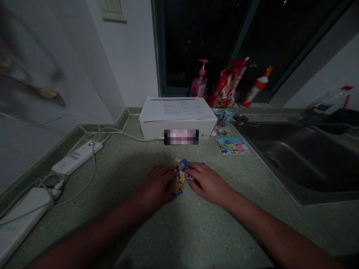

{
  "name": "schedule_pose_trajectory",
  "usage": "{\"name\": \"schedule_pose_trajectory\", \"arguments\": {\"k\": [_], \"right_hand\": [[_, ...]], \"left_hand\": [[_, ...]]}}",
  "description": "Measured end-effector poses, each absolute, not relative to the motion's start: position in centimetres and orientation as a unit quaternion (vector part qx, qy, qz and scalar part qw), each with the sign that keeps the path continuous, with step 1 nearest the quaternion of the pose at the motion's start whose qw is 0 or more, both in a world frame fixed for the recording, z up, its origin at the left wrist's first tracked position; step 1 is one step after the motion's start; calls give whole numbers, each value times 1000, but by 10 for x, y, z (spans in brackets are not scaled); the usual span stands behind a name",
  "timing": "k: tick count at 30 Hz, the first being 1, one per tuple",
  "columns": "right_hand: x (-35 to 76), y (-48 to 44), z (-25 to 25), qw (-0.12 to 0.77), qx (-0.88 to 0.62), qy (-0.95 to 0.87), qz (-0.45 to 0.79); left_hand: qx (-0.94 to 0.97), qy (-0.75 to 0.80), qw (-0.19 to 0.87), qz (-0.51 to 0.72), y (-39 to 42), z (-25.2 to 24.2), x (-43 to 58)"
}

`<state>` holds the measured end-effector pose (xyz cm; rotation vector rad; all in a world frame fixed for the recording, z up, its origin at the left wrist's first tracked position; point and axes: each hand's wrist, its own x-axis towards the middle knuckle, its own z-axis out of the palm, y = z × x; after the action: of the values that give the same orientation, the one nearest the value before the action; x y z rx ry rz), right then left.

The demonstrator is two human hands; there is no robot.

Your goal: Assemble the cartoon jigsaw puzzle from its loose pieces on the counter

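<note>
Speckled green table (pixel 179 235) now, jigsaw pieces (pixel 179 175) in small heap mid-table, my L hand (pixel 157 185) & R hand (pixel 207 182) either side, fingertips on it, nearly together, can't tell if gripping.

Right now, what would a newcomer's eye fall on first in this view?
The left hand and right hand meet mid-counter over a small heap of colourful jigsaw pieces. Behind them sits a white box topped with printed paper, a pink pump bottle stands by the window beyond it, and a steel sink fills the right side.
</note>
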<state>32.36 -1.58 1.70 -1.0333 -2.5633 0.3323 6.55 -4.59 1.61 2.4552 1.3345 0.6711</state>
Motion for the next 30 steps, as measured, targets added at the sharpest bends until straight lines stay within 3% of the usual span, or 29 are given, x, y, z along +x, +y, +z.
{"name": "schedule_pose_trajectory", "arguments": {"k": [11, 30], "right_hand": [[328, -13, 13, 209, -393, -890, 97], [331, -7, 8, 255, -389, -877, 118]], "left_hand": [[819, 524, 112, 206, -39, 17, 61], [836, 468, 159, 237, -44, 12, 63]]}}
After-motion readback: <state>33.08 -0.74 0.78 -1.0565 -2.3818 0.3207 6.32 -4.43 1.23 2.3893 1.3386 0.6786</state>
